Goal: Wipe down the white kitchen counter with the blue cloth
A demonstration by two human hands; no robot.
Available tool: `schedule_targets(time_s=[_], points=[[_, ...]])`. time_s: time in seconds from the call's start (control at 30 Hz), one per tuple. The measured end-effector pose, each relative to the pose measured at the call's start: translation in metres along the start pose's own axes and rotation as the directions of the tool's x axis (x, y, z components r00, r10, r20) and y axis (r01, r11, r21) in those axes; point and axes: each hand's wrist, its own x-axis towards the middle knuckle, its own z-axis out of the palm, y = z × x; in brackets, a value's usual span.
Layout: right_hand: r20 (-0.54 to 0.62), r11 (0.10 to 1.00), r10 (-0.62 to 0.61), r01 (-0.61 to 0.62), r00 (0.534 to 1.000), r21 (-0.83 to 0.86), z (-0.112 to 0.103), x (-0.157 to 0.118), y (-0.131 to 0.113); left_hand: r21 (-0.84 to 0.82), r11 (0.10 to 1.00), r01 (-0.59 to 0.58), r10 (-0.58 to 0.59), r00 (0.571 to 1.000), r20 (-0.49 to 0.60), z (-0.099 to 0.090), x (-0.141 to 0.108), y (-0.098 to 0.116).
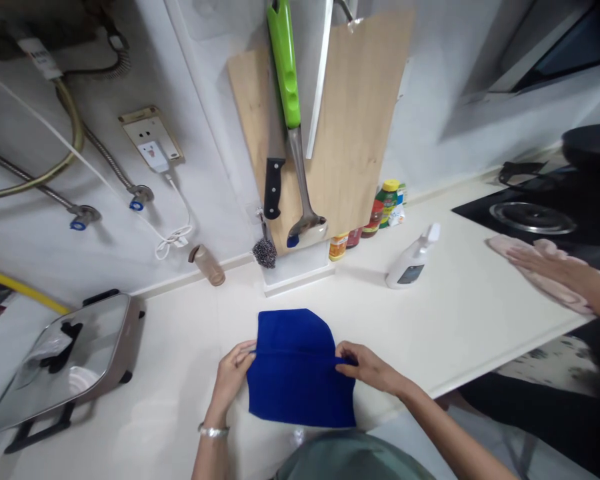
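A dark blue cloth (300, 373) lies on the white counter with a crease or fold line running across it. My left hand (235, 373), below which a silver bracelet sits on the wrist, pinches the cloth's left edge at that line. At the opposite edge, my right hand (365, 365) grips the cloth between thumb and fingers. Both hands are closed on it at about the same height. A white spray bottle (410, 263) stands upright beyond my right hand.
Another person's hand (545, 263) presses a pink cloth (570, 293) beside the black stove (510, 207). A lidded electric pan (105, 360) sits at left. A cutting board (350, 120), knife and ladle (303, 173) hang ahead, above jars (373, 217). A brown bottle (210, 265) stands near the wall.
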Motion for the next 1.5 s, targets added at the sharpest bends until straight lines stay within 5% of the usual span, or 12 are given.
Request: schedule_targets(time_s=[0.1,0.27,0.6,0.8,1.07,1.23,1.5], points=[[-0.184,0.999,0.021,-0.027,0.983,-0.036,0.003,0.029,0.021,0.071,0.995,-0.065,0.068,0.996,-0.049,0.007,0.040,-0.004],[-0.315,0.997,0.012,-0.036,0.949,-0.070,0.003,0.065,0.038,0.143,0.978,-0.152,0.162,0.985,-0.062,0.017,0.090,-0.013],[-0.437,0.987,0.014,-0.084,0.899,-0.140,0.001,0.115,0.055,0.368,0.910,-0.191,0.248,0.962,-0.114,0.019,0.145,-0.044],[-0.423,0.958,0.044,-0.159,0.905,-0.240,0.008,0.133,0.061,0.542,0.813,-0.212,0.355,0.919,-0.173,0.028,0.150,-0.051],[-0.306,0.873,0.061,-0.199,0.950,-0.446,0.012,0.156,0.057,0.614,0.636,-0.468,0.572,0.819,0.031,0.073,0.132,-0.059],[-0.186,0.839,0.101,-0.184,0.977,-0.512,0.010,0.173,0.051,0.646,0.598,-0.474,0.614,0.789,0.012,0.082,0.119,-0.080],[0.004,0.894,0.071,-0.062,0.997,-0.443,-0.015,0.172,0.042,0.672,0.584,-0.455,0.622,0.783,-0.009,0.084,0.119,-0.083]])
